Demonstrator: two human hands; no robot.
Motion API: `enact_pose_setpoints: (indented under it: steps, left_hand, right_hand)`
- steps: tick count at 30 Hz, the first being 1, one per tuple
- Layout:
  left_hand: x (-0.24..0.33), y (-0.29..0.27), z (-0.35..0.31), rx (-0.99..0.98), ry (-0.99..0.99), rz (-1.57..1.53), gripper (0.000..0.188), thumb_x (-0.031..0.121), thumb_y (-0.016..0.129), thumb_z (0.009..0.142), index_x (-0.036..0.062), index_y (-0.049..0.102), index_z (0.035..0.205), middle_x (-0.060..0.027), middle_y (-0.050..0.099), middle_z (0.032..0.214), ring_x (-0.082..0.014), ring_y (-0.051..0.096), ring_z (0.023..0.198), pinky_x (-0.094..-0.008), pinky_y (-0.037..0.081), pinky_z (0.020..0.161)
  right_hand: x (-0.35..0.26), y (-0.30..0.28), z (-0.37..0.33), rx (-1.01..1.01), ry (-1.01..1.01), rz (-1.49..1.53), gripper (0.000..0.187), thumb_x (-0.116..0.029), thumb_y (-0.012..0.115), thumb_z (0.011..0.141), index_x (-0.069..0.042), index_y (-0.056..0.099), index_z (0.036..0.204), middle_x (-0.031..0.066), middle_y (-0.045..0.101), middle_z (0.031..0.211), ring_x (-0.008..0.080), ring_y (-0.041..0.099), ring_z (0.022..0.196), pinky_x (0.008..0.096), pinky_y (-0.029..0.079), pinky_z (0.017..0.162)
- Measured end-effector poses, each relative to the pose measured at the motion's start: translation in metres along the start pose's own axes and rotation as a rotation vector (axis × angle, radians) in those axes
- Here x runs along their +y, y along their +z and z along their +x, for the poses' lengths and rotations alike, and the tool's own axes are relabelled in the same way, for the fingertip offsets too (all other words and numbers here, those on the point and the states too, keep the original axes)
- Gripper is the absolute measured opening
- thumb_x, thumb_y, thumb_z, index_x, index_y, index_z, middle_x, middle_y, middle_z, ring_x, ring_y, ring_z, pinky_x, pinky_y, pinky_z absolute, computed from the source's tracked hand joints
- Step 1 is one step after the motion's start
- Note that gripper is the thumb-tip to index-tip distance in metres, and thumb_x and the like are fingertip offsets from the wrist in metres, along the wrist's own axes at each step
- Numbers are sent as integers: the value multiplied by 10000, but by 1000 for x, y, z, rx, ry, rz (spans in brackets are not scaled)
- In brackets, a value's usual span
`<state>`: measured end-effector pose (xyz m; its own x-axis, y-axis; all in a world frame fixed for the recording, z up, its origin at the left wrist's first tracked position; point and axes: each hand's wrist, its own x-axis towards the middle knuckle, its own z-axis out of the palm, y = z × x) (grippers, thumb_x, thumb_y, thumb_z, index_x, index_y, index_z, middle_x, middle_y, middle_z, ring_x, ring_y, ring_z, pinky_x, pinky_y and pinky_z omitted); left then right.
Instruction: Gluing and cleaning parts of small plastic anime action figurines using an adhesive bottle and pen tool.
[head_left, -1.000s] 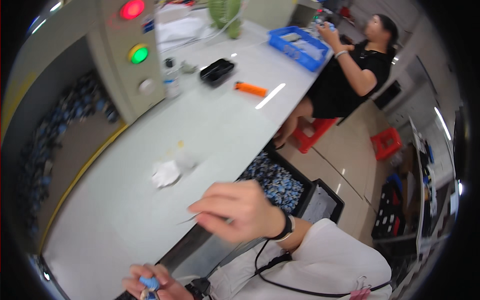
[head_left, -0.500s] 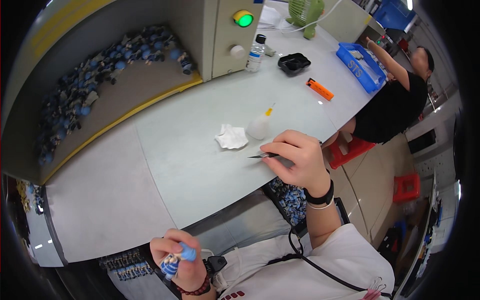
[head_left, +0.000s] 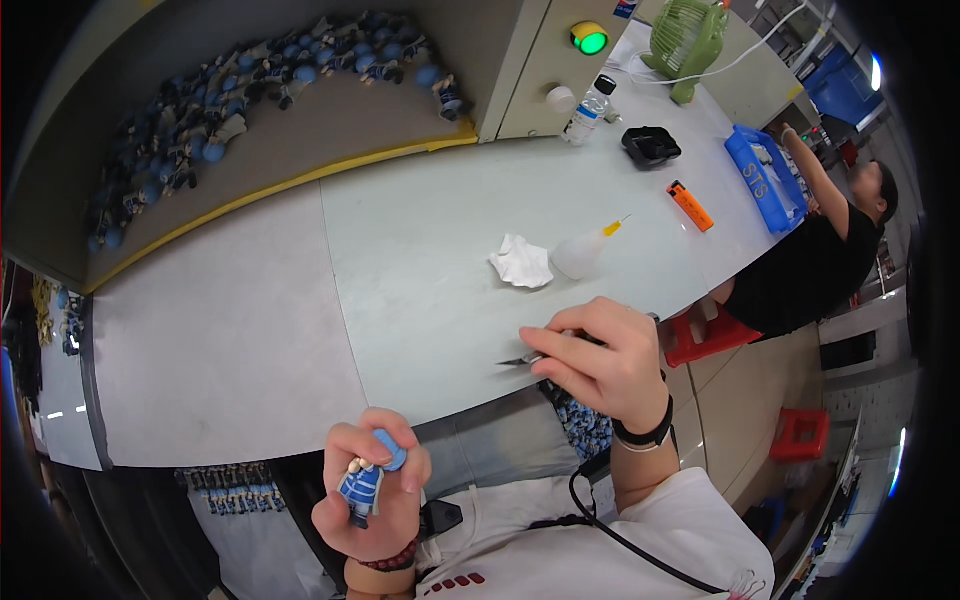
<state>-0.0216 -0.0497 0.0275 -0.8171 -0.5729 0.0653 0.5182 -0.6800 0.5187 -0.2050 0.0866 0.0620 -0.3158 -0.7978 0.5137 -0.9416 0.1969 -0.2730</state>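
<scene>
My left hand, just below the table's front edge, grips a small toy figurine by its round blue top. The figurine has a blue-and-white striped body and dark feet. Over the table's front edge, my right hand is closed around a craft knife, its thin pointed blade aimed left. Most of the knife's handle is hidden by my fingers. Beyond that hand, a crumpled white tissue lies beside a translucent squeeze bottle with a yellow needle tip.
Many similar figurines lie in a grey, yellow-edged booth at the far left. Toward the far right are a clear bottle, black tray, orange cutter, green fan and blue basket. A co-worker sits at right.
My left hand has risen with the figurine, which now shows more of its body. My right hand still holds the knife, closer to the table's front edge. The whole view has shifted.
</scene>
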Motion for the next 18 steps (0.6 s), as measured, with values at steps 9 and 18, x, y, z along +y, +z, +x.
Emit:
enact_pose_setpoints:
  steps: [9, 18]
  left_hand:
    - [-1, 0, 4, 21, 0, 23, 333, 323, 517, 775, 25, 403, 867, -161, 410, 910, -164, 414, 600, -261, 316, 534]
    - [0, -1, 7, 45, 13, 68, 318, 321, 517, 770, 37, 400, 854, -157, 413, 909, -160, 418, 604, -259, 313, 544]
  right_hand:
    - [-9, -4, -6, -75, -5, -137, 132, -161, 699, 605, -162, 627, 715, -52, 516, 679, 108, 487, 553, 237, 357, 438]
    - [-15, -4, -4, -133, 78, -140, 111, -137, 693, 602, -136, 597, 659, -41, 501, 653, 116, 467, 532, 243, 355, 430]
